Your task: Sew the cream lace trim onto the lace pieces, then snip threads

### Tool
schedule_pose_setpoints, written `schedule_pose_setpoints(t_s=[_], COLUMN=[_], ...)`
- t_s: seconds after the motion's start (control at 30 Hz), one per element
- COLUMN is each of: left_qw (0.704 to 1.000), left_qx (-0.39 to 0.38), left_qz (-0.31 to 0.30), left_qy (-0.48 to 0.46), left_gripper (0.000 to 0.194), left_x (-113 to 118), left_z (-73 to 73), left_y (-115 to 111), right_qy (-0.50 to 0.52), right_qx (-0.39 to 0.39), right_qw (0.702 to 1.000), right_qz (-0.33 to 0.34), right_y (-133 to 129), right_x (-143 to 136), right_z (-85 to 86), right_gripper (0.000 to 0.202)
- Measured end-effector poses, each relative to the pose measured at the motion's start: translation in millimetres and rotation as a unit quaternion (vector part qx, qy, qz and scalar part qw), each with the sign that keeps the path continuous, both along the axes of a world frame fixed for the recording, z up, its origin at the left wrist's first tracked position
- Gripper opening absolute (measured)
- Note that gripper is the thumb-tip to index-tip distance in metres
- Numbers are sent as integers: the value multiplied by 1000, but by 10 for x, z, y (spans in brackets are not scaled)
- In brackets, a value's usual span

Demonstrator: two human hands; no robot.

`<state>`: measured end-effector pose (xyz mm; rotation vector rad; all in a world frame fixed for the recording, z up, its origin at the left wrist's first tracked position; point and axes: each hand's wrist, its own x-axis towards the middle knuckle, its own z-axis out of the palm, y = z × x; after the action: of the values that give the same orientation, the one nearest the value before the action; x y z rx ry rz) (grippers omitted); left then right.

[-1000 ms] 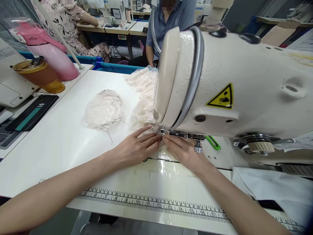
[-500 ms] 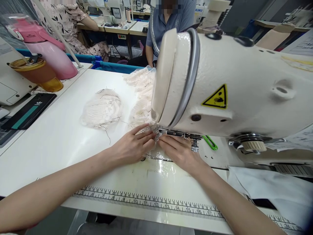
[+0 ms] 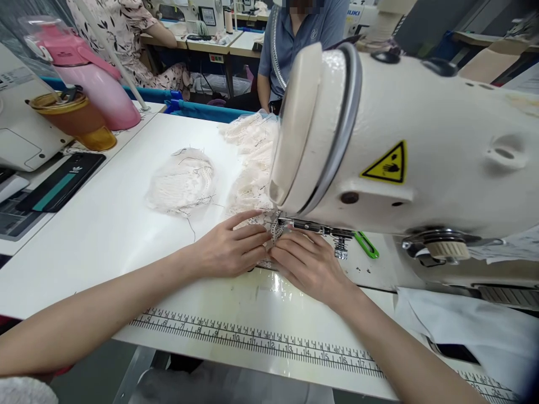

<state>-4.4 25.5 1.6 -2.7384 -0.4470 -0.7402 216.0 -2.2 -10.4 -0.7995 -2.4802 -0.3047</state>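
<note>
**Lace (image 3: 277, 230) spread at a sewing machine (image 3: 438, 129)**

With the clock centred on that lace, "UKI" can be read in blue on a background machine (image 3: 354, 17) at 1 o'clock. At 2 o'clock, a hand is pictured on a yellow warning triangle (image 3: 386, 163). A trefoil-like logo is carried by a flat black item (image 3: 53, 191) at 9 o'clock, striped in teal. At 6 o'clock, the white, glossy bench (image 3: 126, 235) is edged with a printed ruler (image 3: 269, 343); 12 to 17 can be read.

The left hand (image 3: 233, 247), at 8 o'clock, and the right hand (image 3: 309, 261), at 4, are laid on the lace; whether either grip is closed on it cannot be told. A rounded lace piece (image 3: 183, 182) is placed at 10 o'clock, a ruffled pile (image 3: 255, 160) at 11. Near the bench's far left, a pink bottle (image 3: 95, 92) and an amber cup (image 3: 69, 120) are seen at 10. Beyond a blue rail (image 3: 210, 110), a person in a blue shirt (image 3: 290, 56) is seen at 12.
</note>
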Motion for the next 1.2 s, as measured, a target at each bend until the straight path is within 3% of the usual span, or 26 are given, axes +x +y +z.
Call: schedule_pose_setpoints(t_s=[0.13,0.37,0.5,0.7,1.2], left_qw=[1000,999,1000,988,985], left_qx=[28,40,-14,-129,-137], left_qz=[2,-2,0,35,10], left_qy=[2,13,25,81,107], left_gripper=[22,21,17,51,50], left_x=[-3,-18,-25,-50,-100], left_z=[13,-10,-42,-124,-55], left_y=[-4,-16,-3,33,122], right_qy=[26,48,27,18,37], right_qx=[2,1,4,-12,25], right_qw=[998,995,996,997,996], right_qz=[53,86,81,70,81], right_y=[-4,-26,-41,-64,-55], right_x=[-39,-48,-21,-1,-71], right_z=[24,-8,-11,-44,-11], right_gripper=[12,16,16,17,10])
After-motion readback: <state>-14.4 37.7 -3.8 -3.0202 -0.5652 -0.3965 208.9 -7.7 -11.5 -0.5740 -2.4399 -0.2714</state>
